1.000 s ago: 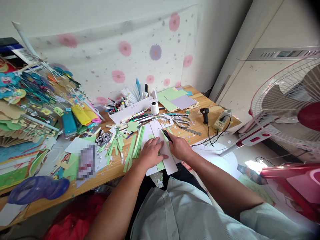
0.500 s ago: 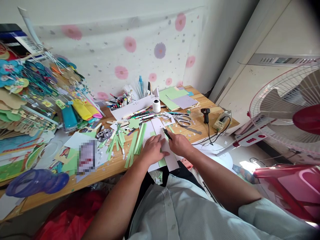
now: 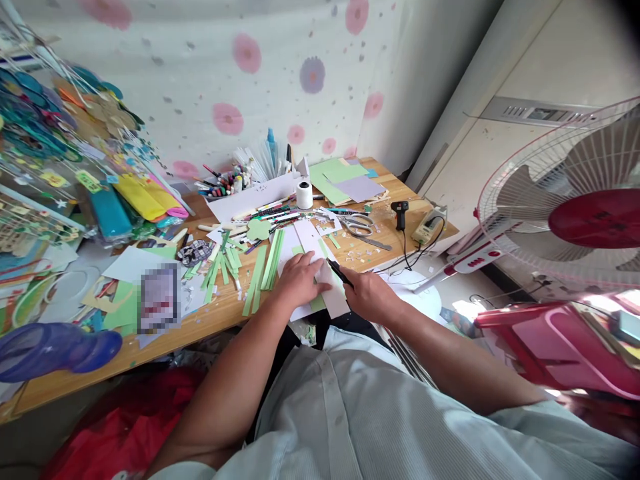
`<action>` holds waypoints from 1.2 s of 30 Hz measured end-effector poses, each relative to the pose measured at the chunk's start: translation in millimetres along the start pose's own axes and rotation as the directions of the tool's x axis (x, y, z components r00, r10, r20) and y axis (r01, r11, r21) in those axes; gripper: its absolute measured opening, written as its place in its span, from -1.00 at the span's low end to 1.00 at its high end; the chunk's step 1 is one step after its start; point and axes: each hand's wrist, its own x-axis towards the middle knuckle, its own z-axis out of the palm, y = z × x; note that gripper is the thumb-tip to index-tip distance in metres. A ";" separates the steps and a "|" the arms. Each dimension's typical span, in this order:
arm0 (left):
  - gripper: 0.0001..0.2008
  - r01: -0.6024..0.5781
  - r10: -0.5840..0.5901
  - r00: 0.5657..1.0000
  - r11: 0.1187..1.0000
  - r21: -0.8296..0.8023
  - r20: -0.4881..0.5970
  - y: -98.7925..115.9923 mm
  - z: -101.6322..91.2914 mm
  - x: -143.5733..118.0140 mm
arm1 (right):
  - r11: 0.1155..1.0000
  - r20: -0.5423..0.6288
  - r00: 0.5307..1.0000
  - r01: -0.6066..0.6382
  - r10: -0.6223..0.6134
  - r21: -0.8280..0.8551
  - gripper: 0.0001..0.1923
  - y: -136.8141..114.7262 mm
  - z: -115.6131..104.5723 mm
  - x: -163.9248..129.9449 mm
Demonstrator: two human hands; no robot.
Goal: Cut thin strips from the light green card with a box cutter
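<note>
My left hand [image 3: 301, 280] lies with fingers spread on a pale card strip [image 3: 335, 302], pressing it down. Under the strip are green paper [image 3: 317, 305] and a white sheet. Closed around a black craft knife [image 3: 340, 271], my right hand [image 3: 371, 295] is just right of the strip, and the knife's tip is at the strip's right edge. The blade itself is too small to make out. Cut green paper strips [image 3: 273, 260] lie to the left of my left hand.
Scissors [image 3: 361, 225], a metal ruler-like blade [image 3: 377, 244] and a white thread spool [image 3: 304, 196] lie beyond my hands. A glue gun [image 3: 400, 215] stands by a power strip [image 3: 427, 225]. Markers fill a box [image 3: 260, 197]. At the right is a fan [image 3: 590, 220].
My right hand has drawn the craft knife toward my body along the strip's edge. My left hand stays in place on the strip. The camera view has shifted slightly.
</note>
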 end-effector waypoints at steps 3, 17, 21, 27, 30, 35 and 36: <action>-0.31 -0.014 0.014 1.000 1.000 0.012 -0.012 -1.5 2.8 0.7 | 0.994 0.004 0.999 0.052 -0.052 0.099 -0.46 1.5 -4.0 -33.5; -0.26 -0.026 0.026 1.000 1.000 -0.004 -0.009 -7.6 10.2 1.8 | 0.915 0.047 0.990 -0.138 0.130 0.380 -0.49 21.8 -56.8 -114.2; -0.28 -0.032 0.033 0.999 0.999 0.030 -0.020 -7.2 9.0 -1.7 | 0.718 -0.197 0.919 -0.119 0.341 0.686 -0.38 35.1 -32.1 -93.4; -0.30 -0.057 0.061 0.997 0.994 0.091 -0.042 -7.2 6.5 -7.9 | 0.245 0.034 0.862 -0.182 0.507 0.952 -0.54 56.8 62.6 -57.0; -0.34 -0.045 0.056 0.994 0.993 0.111 -0.091 -3.8 3.9 -12.5 | 0.251 0.074 0.850 -0.236 0.521 0.939 -0.48 58.8 92.0 -45.0; -0.16 -0.092 0.102 0.990 0.991 0.100 -0.101 21.7 -0.7 -36.5 | 0.156 0.105 0.902 -0.185 0.418 0.970 -0.45 49.8 98.7 -33.8; -0.05 -0.107 0.115 0.990 0.990 0.095 -0.087 28.4 0.5 -43.9 | 0.145 0.096 0.902 -0.171 0.422 0.974 -0.45 49.3 96.5 -32.8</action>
